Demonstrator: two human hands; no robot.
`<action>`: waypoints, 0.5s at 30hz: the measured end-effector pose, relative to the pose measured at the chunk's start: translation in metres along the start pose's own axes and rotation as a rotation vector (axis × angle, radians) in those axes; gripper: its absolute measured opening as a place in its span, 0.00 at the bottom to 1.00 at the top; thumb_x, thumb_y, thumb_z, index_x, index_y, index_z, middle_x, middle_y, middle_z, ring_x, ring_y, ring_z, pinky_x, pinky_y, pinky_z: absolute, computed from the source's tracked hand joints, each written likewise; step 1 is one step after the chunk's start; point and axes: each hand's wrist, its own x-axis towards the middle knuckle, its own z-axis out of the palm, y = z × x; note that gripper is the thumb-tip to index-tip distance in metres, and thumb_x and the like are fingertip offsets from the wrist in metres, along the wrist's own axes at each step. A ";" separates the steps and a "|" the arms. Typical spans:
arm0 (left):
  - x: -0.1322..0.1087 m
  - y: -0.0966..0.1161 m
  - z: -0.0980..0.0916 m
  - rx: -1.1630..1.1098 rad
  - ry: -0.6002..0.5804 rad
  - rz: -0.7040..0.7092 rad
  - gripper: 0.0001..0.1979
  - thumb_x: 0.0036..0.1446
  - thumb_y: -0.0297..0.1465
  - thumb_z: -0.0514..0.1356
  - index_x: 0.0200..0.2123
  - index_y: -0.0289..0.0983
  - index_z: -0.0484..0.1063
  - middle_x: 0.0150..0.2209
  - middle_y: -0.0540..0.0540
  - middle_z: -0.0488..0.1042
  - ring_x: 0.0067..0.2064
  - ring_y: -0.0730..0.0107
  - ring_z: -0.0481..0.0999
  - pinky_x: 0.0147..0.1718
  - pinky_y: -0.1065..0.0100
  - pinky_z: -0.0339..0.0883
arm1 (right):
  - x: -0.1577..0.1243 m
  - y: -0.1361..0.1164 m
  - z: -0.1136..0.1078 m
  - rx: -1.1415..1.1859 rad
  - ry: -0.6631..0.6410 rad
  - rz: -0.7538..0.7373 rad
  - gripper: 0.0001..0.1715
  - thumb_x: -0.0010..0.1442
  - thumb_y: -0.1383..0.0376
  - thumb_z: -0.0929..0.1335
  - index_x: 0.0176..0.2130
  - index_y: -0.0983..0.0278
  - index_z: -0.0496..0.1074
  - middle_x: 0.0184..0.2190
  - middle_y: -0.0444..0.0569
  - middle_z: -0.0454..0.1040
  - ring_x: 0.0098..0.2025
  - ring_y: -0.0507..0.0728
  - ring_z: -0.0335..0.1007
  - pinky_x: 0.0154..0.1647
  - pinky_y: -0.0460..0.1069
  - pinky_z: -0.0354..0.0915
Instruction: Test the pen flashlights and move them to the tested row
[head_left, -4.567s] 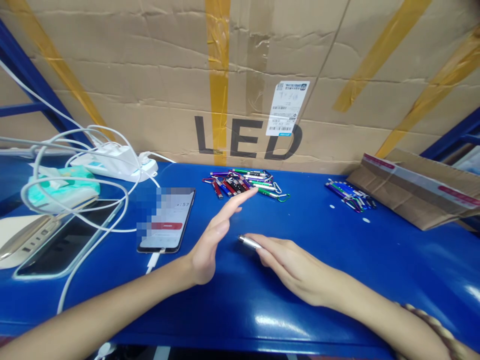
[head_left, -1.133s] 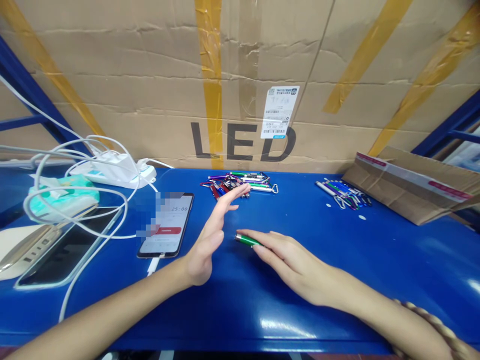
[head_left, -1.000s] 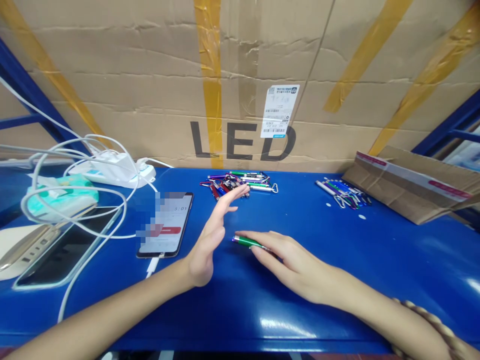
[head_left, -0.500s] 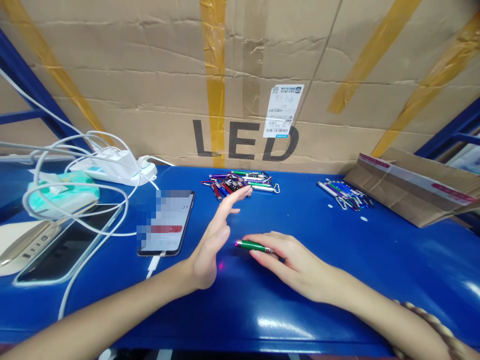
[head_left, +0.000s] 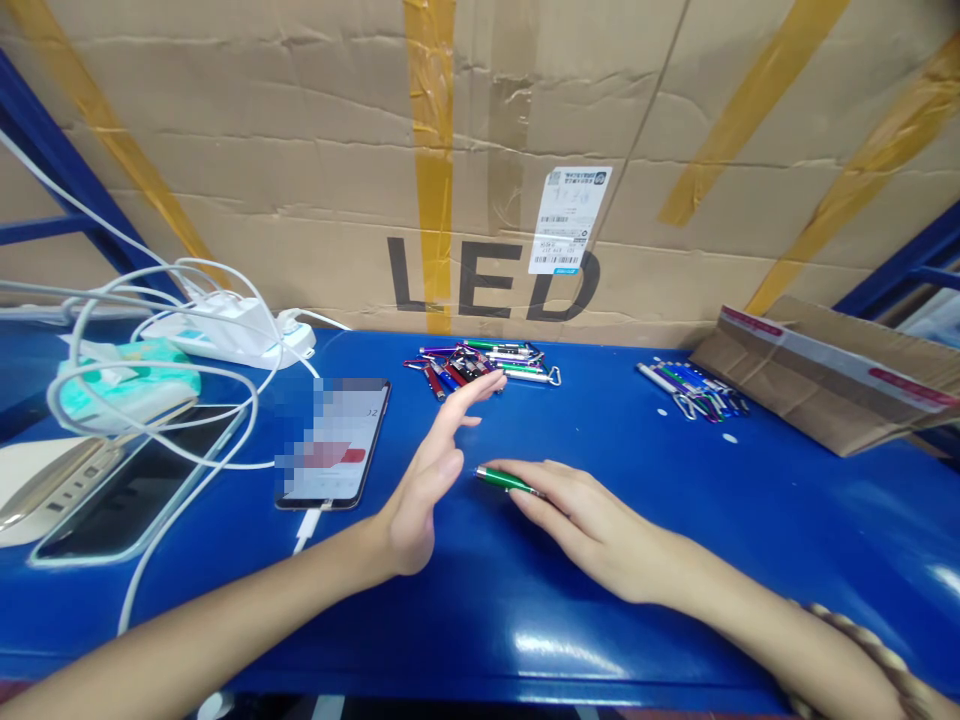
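My right hand (head_left: 585, 520) is closed around a small green laser pointer (head_left: 501, 480), with the silver tip sticking out to the left. The rest of its body lies hidden under my fingers. Opposite that tip, my left hand (head_left: 431, 485) is raised edge-on with its fingers stretched out, holding nothing; a gap separates it from the pointer. Beyond my left fingertips lies a loose pile of colourful pointers with clips (head_left: 517, 368). A second group of mostly blue and silver pointers (head_left: 694, 388) rests farther right.
A phone (head_left: 330, 450) on a charging cable lies left of my left hand. Farther left are looped white cables (head_left: 255, 400), a power strip (head_left: 247, 345), a tissue pack (head_left: 124, 380) and another phone (head_left: 112, 520). A large cardboard box (head_left: 337, 150) stands behind; an open carton (head_left: 825, 380) sits right.
The magenta glow at the pointer's tip and the red spot on the blue surface are gone; only a faint bluish glint shows at the tip. Both hands stay nearly in place.
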 end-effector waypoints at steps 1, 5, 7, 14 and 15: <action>0.000 0.001 0.000 0.000 0.001 0.002 0.31 0.60 0.46 0.45 0.64 0.43 0.55 0.67 0.47 0.55 0.67 0.46 0.50 0.60 0.49 0.48 | 0.000 0.000 0.000 -0.004 0.001 -0.004 0.20 0.70 0.63 0.57 0.57 0.63 0.66 0.52 0.51 0.75 0.51 0.57 0.72 0.54 0.55 0.66; 0.000 0.006 0.001 0.015 -0.004 -0.019 0.30 0.60 0.45 0.44 0.64 0.44 0.54 0.67 0.48 0.55 0.67 0.48 0.49 0.59 0.51 0.47 | 0.000 -0.001 0.000 -0.016 0.010 -0.015 0.20 0.70 0.63 0.56 0.56 0.63 0.67 0.50 0.51 0.76 0.49 0.57 0.73 0.53 0.54 0.67; 0.000 0.009 0.001 0.028 -0.009 -0.033 0.29 0.61 0.45 0.44 0.64 0.45 0.54 0.66 0.48 0.56 0.67 0.49 0.49 0.59 0.51 0.47 | 0.000 -0.001 0.001 -0.016 0.011 -0.013 0.20 0.70 0.63 0.57 0.57 0.62 0.67 0.50 0.51 0.76 0.49 0.57 0.73 0.52 0.54 0.68; 0.000 0.006 0.000 0.034 -0.011 -0.030 0.28 0.61 0.46 0.44 0.63 0.46 0.54 0.66 0.48 0.55 0.67 0.50 0.51 0.58 0.52 0.48 | 0.001 0.002 0.003 -0.019 -0.024 -0.002 0.20 0.69 0.64 0.58 0.57 0.61 0.66 0.49 0.50 0.76 0.51 0.58 0.73 0.54 0.56 0.67; 0.000 0.006 0.000 0.035 -0.011 -0.027 0.28 0.61 0.46 0.43 0.63 0.46 0.54 0.66 0.48 0.55 0.67 0.50 0.51 0.58 0.52 0.48 | 0.001 0.002 0.003 -0.023 -0.023 -0.007 0.20 0.69 0.64 0.58 0.57 0.61 0.66 0.49 0.50 0.76 0.50 0.58 0.73 0.54 0.56 0.67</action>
